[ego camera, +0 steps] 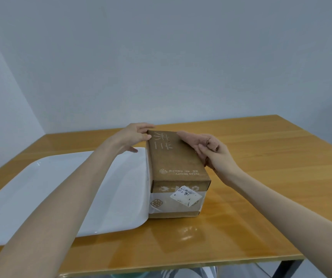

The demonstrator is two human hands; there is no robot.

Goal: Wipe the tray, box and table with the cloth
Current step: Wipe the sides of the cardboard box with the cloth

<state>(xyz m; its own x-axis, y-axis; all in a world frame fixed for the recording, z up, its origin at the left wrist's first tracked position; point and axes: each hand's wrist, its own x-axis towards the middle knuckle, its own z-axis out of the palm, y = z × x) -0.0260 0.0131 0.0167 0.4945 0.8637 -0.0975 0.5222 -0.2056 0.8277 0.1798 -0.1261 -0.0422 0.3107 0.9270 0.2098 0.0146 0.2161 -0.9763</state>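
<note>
Beneath our right grip, a crumpled tan cloth is pressed against the right top edge of the brown cardboard box. The fingers curl round the cloth's bunched end, and its free end lies flat on the cardboard ahead of the grip. We judge this to be the box-wiping step, with the cloth wadded so that it makes a firm pad and does not drag.

Our left grip closes on the box's far left corner, thumb at the top edge and fingers reaching behind the far face, most likely to stop the box sliding under the rubbing.

Nearer to us than the left grip, under that forearm, lies the white glossy tray with rounded corners. Its right rim sits right against the box's left side. Box and tray both rest on the shiny wooden bench, which stretches away to the right of the right grip. We cannot tell whether the tray or the bench is already wiped.
</note>
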